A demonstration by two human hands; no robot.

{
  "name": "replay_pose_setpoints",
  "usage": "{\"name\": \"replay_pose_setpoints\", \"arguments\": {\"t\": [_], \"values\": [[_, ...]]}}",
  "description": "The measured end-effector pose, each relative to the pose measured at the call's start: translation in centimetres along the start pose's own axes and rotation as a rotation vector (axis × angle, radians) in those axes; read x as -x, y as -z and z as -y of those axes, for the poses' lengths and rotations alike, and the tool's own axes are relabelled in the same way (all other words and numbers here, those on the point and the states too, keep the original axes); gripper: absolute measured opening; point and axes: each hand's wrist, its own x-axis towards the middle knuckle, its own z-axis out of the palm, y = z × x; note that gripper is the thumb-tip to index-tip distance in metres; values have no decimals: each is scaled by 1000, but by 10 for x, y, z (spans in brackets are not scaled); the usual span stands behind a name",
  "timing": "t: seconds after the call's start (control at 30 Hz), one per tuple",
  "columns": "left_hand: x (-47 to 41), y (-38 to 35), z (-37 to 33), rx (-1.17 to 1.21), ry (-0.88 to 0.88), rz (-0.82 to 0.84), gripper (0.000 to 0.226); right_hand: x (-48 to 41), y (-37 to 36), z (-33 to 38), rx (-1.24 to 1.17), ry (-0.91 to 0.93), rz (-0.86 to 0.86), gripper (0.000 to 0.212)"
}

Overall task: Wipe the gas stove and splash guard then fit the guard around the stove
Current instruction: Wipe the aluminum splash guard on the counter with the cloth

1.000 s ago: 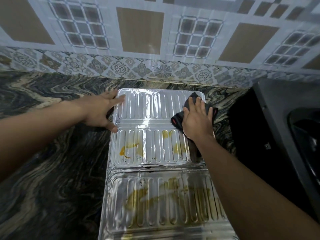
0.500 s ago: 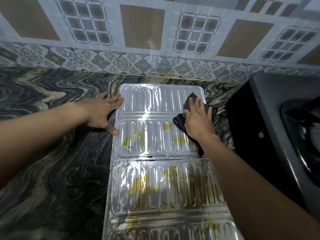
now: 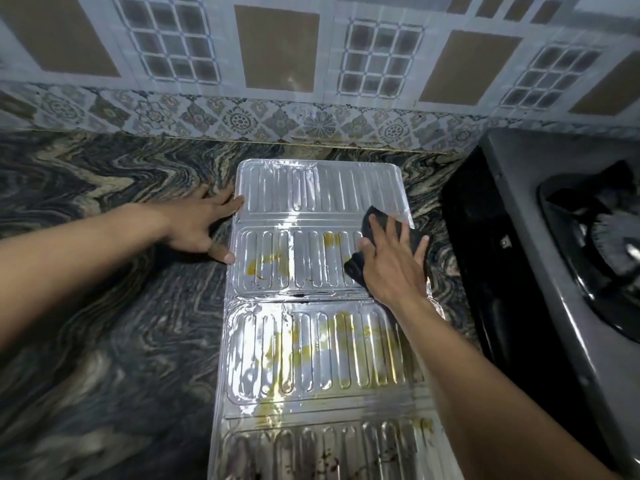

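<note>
The splash guard point(image 3: 311, 195) is laid flat on the surface point(image 3: 104, 306), unfolded into ribbed foil panels that run from near the tiled wall point(image 3: 277, 46) toward the viewer. Its near end is cut off by the lower frame edge. The far panel is noted as bright and clean. Yellow stains point(image 3: 263, 265) are recorded on the second and third panels, and dark specks on the nearest one.

A dark cloth point(image 3: 375, 218) is pressed on the guard's right side, across the fold between the far and second panels. It is held down by the right hand point(image 3: 391, 261), palm down, with the fingers straight and spread over it. The left hand point(image 3: 197, 223) is laid flat on the surface at the guard's left edge, fingers extended. Its thumb tip and one fingertip are seen against that edge, and nothing is gripped.

Only a narrow strip of surface is left between the guard's far edge and the wall. A wide stretch of surface lies open to the left. On the right, a slim strip separates the guard from the gas stove point(image 3: 519, 271), which stands apart from it. In the stove's grey top a round recess is seen holding a burner point(image 3: 609, 237), partly cut off by the frame edge.
</note>
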Motion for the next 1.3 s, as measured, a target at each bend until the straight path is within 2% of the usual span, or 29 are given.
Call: {"name": "replay_pose_setpoints", "arguments": {"t": [0.23, 0.63, 0.93, 1.1, 1.3], "values": [[2, 3, -5, -43, 15, -22, 131, -1, -5, 8, 7, 35, -37, 53], [2, 5, -7, -6, 17, -27, 132, -6, -13, 108, -27, 581, 184, 52], [2, 6, -7, 0, 31, -16, 134, 47, -5, 114, -81, 785, 358, 48], [2, 5, -6, 27, 42, -11, 134, 74, -10, 100, -56, 790, 294, 48], [4, 3, -8, 48, 66, -30, 133, 84, -23, 85, -69, 669, 158, 49]]}}
